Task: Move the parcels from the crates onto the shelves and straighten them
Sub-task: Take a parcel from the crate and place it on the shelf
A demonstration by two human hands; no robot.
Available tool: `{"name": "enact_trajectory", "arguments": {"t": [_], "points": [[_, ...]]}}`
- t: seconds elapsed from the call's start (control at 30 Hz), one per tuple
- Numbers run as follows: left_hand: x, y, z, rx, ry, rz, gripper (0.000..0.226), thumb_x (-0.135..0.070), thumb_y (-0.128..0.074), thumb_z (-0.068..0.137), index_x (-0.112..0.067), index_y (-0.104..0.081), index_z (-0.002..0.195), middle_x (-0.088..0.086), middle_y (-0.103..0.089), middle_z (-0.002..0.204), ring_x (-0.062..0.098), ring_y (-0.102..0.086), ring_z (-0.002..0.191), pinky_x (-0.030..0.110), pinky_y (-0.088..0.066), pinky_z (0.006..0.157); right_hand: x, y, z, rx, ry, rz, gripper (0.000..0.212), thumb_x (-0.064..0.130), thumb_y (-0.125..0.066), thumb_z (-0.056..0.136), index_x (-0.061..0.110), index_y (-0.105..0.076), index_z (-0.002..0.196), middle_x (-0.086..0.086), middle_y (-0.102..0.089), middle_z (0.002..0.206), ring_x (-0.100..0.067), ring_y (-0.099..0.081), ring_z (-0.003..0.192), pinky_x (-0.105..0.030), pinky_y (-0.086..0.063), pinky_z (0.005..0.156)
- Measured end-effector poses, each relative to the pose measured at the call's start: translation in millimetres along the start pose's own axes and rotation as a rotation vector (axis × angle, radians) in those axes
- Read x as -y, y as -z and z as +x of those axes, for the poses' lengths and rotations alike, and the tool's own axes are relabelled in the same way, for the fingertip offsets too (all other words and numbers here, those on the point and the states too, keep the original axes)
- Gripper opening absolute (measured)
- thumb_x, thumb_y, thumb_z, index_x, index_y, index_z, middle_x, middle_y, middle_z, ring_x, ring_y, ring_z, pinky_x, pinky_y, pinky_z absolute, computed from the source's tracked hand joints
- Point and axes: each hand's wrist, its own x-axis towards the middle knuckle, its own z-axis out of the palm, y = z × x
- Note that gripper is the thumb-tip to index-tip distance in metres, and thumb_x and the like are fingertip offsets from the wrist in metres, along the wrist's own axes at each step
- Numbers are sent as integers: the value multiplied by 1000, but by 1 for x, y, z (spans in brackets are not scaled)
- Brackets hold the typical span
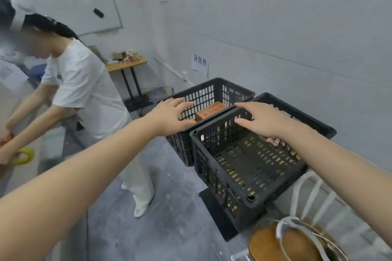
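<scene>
Both hands are out over the crates and hold nothing. The left hand has its fingers spread and straight above the near-left rim of the far crate; whether it touches the rim I cannot tell. The right hand is likewise flat and loose, over the far wall of the near crate, where the two crates stand side against side.

Location of goods: one orange printed parcel lies in the far crate, close to the wall nearest the near crate, between the two hands and below them. The near crate shows bare slatted floor, save a small pinkish scrap at its far right, too blurred to name. No shelves are in view from here.

Handling, as a judgement: the parcel looks like a stiff carton with square edges, probably light to moderate. It should neither sag nor slip. The sound hold would be one hand on each short end, lifting straight up to pass the crate walls. Its depth in the crate is partly hidden by the left hand.

Also present: another person bent over work at the left, and a small table by the back wall.
</scene>
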Motion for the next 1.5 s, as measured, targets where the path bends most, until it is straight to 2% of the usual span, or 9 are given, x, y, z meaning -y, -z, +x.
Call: {"name": "enact_trajectory", "arguments": {"t": [0.17,0.33,0.57,0.67,0.87,1.03,1.23,1.5], "points": [[39,-13,105,18,-78,18,64,-55,-41,101,-37,-16,157,0,-11,166,22,-7,153,43,-6,125,-26,-25,85,-30,-81,24,63,54,-48,95,33,-29,151,2,-37,155,-20,-35,141,-43,-33,114],[83,-23,199,107,-108,38,66,-57,-42,100,-36,-15,157,2,-11,167,23,-9,153,43,-7,125,-40,-54,182,21,-91,48,66,59,-47,93,33,-29,151,4,-42,151,-18,-36,139,-41,-31,114],[131,-26,302,178,-166,-23,75,-52,-44,101,-20,-11,160,2,-9,167,21,-11,153,33,-9,121,-47,-74,282,28,-163,26,66,56,-50,93,31,-30,151,0,-42,151,-23,-35,140,-45,-31,114],[143,-32,352,211,-247,-22,75,-52,-44,101,-18,-12,160,2,-9,167,20,-10,153,33,-8,122,-54,-85,313,30,-218,22,66,57,-48,93,30,-29,151,-2,-42,151,-24,-35,140,-45,-31,114],[158,-58,445,266,-482,-21,75,-53,-46,100,-21,-12,159,2,-10,167,20,-11,153,35,-9,125,-63,-118,350,1,-450,81,65,53,-48,95,27,-28,152,-2,-39,153,-23,-33,141,-39,-29,115],[175,-86,483,324,-633,-47,74,-50,-47,100,-22,-12,159,-1,-12,166,18,-13,152,32,-10,122,-58,-154,357,-3,-652,160,66,49,-48,96,25,-26,153,-2,-35,155,-24,-32,142,-39,-30,115],[197,-134,506,420,-669,-105,77,-51,-47,100,-18,-11,160,1,-13,166,18,-15,152,34,-11,123,-30,-192,349,-96,-854,280,67,46,-51,96,24,-26,153,-2,-37,154,-22,-33,141,-34,-32,113],[176,-178,533,521,-644,-219,81,-46,-58,96,-25,-13,159,1,-15,166,21,-18,151,43,-18,124,-36,-230,392,30,-1106,308,77,50,-49,96,22,-10,156,-11,-22,158,-34,-31,138,-42,-39,109]]}}
